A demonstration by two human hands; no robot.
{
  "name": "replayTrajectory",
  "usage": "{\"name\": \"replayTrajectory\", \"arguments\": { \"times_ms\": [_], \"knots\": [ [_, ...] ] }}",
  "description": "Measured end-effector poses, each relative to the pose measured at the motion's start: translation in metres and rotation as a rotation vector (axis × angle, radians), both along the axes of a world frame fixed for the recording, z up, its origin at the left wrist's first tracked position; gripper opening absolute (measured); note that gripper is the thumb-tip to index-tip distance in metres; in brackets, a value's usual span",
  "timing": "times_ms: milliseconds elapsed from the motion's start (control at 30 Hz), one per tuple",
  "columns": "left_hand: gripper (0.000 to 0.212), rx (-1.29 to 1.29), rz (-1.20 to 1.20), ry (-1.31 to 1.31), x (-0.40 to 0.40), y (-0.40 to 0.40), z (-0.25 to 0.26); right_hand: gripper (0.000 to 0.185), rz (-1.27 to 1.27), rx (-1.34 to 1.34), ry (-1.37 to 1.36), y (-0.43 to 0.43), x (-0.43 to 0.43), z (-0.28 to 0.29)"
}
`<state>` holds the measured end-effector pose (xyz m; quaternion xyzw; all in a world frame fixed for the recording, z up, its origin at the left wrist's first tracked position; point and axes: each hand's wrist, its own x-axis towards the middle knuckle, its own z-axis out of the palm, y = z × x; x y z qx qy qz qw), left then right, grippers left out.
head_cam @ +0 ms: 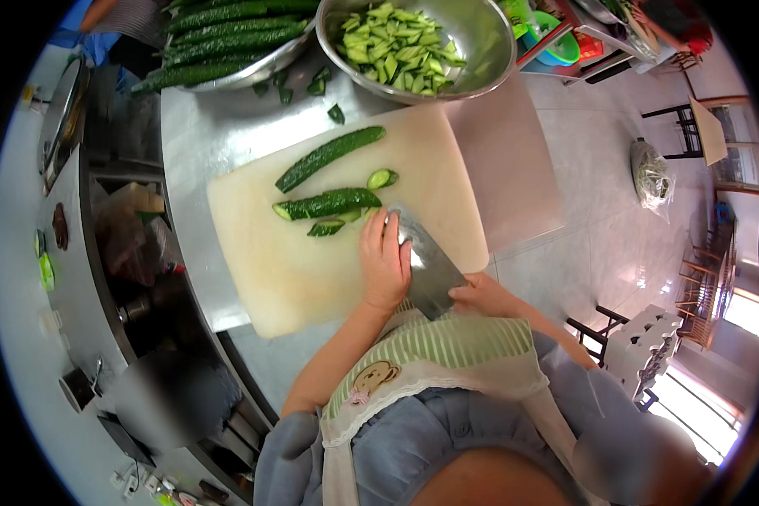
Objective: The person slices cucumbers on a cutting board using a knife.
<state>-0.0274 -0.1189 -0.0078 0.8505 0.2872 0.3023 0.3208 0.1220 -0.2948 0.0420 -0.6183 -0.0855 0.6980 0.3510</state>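
A cream plastic cutting board (272,272) lies on the steel table. My right hand (479,295) grips a broad cleaver (427,269) at its near end. My left hand (384,259) rests on the board beside the blade's far end, its fingertips at a small cucumber piece that they partly cover. Just beyond those fingers lies a cut length of cucumber (326,203), with a slanted chunk (326,228) on its near side. Farther up are a longer cucumber length (330,157) and a cut cucumber end (381,179).
Past the board, a steel bowl (490,63) holds cut cucumber pieces (401,47). Left of it, whole cucumbers (234,35) fill another steel bowl (262,71). Dark green scraps (336,114) lie between bowls and board. Part of another person (129,22) shows at the upper left.
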Motion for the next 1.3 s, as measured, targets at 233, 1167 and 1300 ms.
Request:
{"name": "replayTrajectory", "arguments": {
  "times_ms": [233, 1167, 1300],
  "knots": [
    [0.047, 0.099, -0.162, -0.158, 0.06, 0.03, 0.053, 0.014, -0.051, 0.07, -0.261, 0.002, 0.027, 0.056],
    [0.039, 0.365, -0.238, 0.36, 0.014, 0.115, 0.016, 0.031, 0.042, 0.074, -0.718, -0.002, 0.055, 0.046],
    [0.036, 0.379, -0.196, 0.305, 0.02, 0.115, 0.024, 0.03, -0.093, 0.124, -0.699, -0.002, 0.042, 0.046]
  ]
}}
